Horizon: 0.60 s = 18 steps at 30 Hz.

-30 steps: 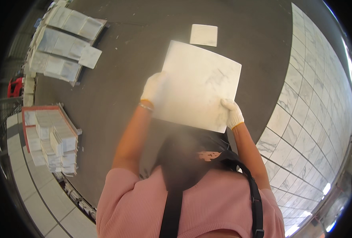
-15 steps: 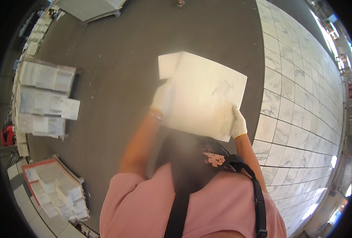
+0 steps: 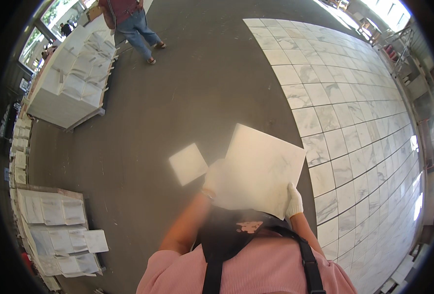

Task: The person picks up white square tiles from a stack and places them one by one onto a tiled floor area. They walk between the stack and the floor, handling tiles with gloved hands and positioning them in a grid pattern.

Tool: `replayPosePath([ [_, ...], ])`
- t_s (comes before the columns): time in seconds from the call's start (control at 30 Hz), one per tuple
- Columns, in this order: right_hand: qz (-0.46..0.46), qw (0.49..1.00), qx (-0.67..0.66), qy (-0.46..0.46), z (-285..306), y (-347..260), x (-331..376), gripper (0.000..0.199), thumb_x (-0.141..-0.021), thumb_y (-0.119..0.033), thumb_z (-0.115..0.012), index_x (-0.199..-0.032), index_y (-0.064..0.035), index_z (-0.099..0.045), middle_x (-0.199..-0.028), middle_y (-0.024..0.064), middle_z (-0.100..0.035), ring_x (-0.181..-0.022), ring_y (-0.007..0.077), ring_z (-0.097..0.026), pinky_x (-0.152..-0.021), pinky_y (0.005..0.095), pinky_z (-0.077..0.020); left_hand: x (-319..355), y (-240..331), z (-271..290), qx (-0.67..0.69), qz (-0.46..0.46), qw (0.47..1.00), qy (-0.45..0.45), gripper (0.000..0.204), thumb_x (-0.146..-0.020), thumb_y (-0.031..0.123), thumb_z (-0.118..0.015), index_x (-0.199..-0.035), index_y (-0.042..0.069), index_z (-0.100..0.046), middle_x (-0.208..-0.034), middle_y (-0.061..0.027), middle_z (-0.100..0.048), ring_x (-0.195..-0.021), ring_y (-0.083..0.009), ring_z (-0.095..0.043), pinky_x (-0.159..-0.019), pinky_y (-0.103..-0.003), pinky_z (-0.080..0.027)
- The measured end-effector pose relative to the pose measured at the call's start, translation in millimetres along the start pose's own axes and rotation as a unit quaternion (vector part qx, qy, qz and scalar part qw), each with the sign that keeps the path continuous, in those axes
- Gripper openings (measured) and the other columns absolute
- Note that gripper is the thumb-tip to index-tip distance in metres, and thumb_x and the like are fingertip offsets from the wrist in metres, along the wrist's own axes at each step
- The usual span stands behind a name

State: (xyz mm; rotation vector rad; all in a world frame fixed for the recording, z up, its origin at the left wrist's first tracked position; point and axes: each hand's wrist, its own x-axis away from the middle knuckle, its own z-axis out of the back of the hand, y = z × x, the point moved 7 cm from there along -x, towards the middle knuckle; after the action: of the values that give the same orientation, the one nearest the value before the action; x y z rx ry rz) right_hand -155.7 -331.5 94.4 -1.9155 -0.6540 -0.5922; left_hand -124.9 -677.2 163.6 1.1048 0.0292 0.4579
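A large square white marble tile [image 3: 261, 171] with faint grey veining is held in front of my chest, tilted. My right hand [image 3: 295, 201], in a white glove, grips its right edge near the lower corner. My left hand [image 3: 216, 179], also gloved and partly blurred by haze, grips the left edge; some of its fingers are hard to make out. Beside that hand is a smaller white square piece [image 3: 188, 164], its corner meeting the left fingertips. Whether the hand also pinches this piece, I cannot tell.
Rows of veined marble tiles [image 3: 341, 117] cover the floor on my right. A pallet of stacked tiles [image 3: 50, 210] stands at the lower left, another tile stack [image 3: 80, 73] at the far left. A person in jeans [image 3: 136, 32] stands beside it on the dark floor [image 3: 143, 112].
The view has shifted, bringing a person and the far tile stack into sight. The small white piece has turned and swung out left of the large tile, which both hands still hold.
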Motion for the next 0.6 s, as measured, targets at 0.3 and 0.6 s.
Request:
replayPosePath([
  [0.3,0.025,0.998,0.018,-0.055,-77.0,-78.4,-156.3,0.045,-0.1,-0.034,-0.059,-0.129,-0.0002,-0.059,-0.117,0.0106,-0.067,-0.103,0.0237,-0.065,-0.091,0.039,-0.0533,-166.4,46.1,24.0,0.139,0.086,0.985,0.047,0.036,-0.098,0.031,-0.061,-0.114,0.0,-0.068,-0.1,-0.003,-0.068,-0.091,-0.0121,-0.059,-0.082,-0.029,-0.048],
  [0.6,0.013,0.983,0.148,-0.112,-176.7,-186.6,-278.0,0.042,-0.099,-0.03,-0.062,-0.125,0.0034,-0.063,-0.11,0.0067,-0.069,-0.098,0.0152,-0.064,-0.086,0.032,-0.0521,-246.7,76.8,59.2,0.221,0.145,0.947,0.184,0.038,-0.101,0.031,-0.06,-0.117,-0.003,-0.067,-0.106,-0.0037,-0.068,-0.095,-0.0126,-0.06,-0.086,-0.029,-0.048],
])
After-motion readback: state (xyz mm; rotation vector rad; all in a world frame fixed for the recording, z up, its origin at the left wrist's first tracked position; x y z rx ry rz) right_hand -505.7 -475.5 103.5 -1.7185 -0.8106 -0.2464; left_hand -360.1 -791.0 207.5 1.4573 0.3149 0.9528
